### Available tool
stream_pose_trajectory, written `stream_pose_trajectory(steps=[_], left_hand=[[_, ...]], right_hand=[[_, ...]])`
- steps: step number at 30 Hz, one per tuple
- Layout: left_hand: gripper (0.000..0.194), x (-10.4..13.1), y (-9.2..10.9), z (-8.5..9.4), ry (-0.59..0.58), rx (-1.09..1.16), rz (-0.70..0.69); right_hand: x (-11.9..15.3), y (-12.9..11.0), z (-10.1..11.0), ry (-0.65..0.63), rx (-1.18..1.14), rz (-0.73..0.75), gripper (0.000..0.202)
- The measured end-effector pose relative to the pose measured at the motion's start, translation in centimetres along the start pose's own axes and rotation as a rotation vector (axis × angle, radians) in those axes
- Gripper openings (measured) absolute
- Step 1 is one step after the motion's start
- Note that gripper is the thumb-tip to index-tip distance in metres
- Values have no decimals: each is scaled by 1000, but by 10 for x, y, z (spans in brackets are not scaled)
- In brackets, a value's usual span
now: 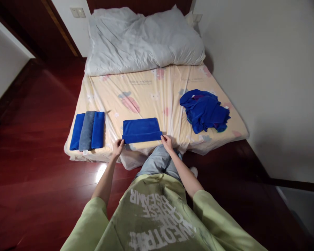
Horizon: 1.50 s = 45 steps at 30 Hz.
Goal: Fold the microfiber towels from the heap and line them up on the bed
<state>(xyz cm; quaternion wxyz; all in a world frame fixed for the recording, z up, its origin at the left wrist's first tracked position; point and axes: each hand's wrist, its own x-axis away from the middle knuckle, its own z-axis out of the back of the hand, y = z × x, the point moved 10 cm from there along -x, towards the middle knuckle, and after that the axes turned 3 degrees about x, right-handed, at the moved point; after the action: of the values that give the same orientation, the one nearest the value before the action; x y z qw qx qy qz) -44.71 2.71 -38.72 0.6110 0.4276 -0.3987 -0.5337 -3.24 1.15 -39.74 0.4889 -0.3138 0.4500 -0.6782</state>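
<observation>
A blue cloth [141, 127] lies flat near the front edge of the bed, its near edge folded over in a narrow strip. My left hand [118, 147] pinches the left end of that strip, and my right hand [167, 143] pinches its right end. To the left, two folded blue cloths [97, 130] lie side by side with a folded grey cloth [87, 131] between them. A crumpled heap of blue cloth [206, 111] rests on the right part of the bed.
The bed [146, 90] has a patterned, wrinkled sheet. A bunched white quilt [146, 38] lies across its far end. My legs touch or nearly touch the front edge. A wall [264, 69] stands to the right, and dark red floor [36, 139] shows on the left.
</observation>
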Motion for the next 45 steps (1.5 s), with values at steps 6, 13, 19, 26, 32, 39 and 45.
stream_pose_trajectory(steps=[6, 13, 19, 26, 32, 39, 45], left_hand=[[44, 2, 5, 3, 28, -43, 5], [44, 1, 2, 4, 34, -55, 29], [44, 0, 2, 7, 52, -47, 34], [40, 2, 3, 10, 90, -54, 37], [38, 3, 1, 10, 101, -40, 42], [39, 1, -4, 9, 98, -7, 49], [39, 3, 2, 10, 113, -82, 18]], right_hand=[[-4, 3, -3, 13, 25, 5, 56], [-4, 4, -2, 29, 21, -4, 54], [-3, 2, -1, 44, 29, -6, 53], [-3, 4, 1, 66, 39, 0, 53], [-4, 10, 1, 87, 40, -27, 54], [-5, 16, 1, 105, -1, -37, 51], [-7, 14, 6, 131, -41, -62, 52]])
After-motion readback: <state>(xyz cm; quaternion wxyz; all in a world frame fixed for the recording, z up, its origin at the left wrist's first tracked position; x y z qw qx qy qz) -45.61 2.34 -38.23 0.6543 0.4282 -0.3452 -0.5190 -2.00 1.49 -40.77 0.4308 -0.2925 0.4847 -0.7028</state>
